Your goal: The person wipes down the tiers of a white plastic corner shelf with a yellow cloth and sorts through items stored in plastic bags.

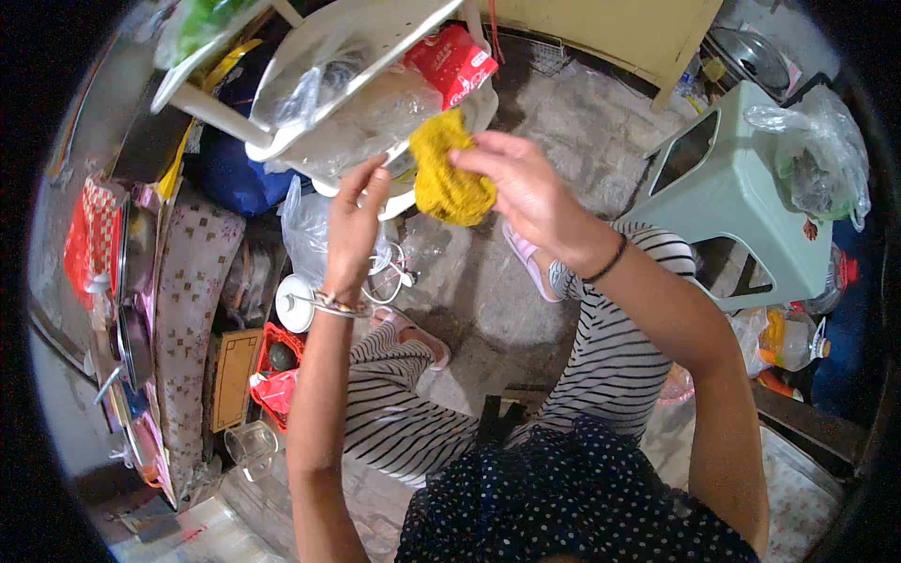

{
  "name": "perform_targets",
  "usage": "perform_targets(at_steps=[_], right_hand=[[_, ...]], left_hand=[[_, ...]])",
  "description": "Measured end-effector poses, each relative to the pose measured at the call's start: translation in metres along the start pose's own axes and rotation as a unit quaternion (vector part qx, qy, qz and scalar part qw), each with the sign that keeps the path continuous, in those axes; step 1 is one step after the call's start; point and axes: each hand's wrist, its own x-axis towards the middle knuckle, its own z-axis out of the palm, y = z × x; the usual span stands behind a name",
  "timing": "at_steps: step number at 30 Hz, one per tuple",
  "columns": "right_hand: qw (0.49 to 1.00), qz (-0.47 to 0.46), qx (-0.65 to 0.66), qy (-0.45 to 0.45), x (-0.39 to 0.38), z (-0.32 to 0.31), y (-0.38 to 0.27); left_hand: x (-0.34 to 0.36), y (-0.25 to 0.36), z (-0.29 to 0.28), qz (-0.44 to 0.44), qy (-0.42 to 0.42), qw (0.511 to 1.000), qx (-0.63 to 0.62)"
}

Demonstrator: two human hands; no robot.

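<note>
A crumpled yellow cloth (450,183) with a rough knitted texture hangs from my right hand (526,188), pinched between thumb and fingers. Just left of it is my left hand (355,220), its fingers stretched upward and apart from the cloth, with nothing visible in them. Both hands are in front of a white plastic rack (352,80). Clear plastic bags and a red packet (452,66) lie on its tiers. Under my left hand, a clear plastic bag (314,230) hangs beside a white cable (399,272).
On the right stands a pale green stool (741,188) bearing a knotted plastic bag (821,164); bottles (793,338) sit beside it. A red basket (277,366), a white lidded pot (296,305) and a clear jug (251,446) are low on the left. A yellowish cabinet (610,33) stands at the back.
</note>
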Motion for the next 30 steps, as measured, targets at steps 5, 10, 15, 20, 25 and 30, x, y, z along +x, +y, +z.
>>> perform_targets(at_steps=[5,10,15,20,25,30], right_hand=[[0.995,-0.048,-0.012,0.088,-0.016,-0.028,-0.056],[0.987,-0.104,-0.055,0.109,-0.028,-0.069,-0.079],[0.908,-0.181,-0.349,0.142,-0.036,-0.072,-0.087],[0.950,-0.181,-0.220,0.131,-0.039,-0.072,-0.089],[0.970,-0.194,-0.091,0.115,-0.036,-0.077,-0.083],[0.915,-0.181,-0.325,0.155,-0.039,-0.075,-0.093]], left_hand=[[0.071,-0.056,-0.008,0.011,0.110,0.979,0.172],[0.128,-0.063,0.024,0.154,0.150,0.920,0.327],[0.178,-0.063,0.057,0.148,0.112,0.897,0.402],[0.241,-0.079,0.075,-0.004,0.018,0.872,0.489],[0.285,-0.141,0.064,0.118,0.100,0.817,0.555],[0.262,-0.119,0.046,0.075,0.072,0.868,0.485]])
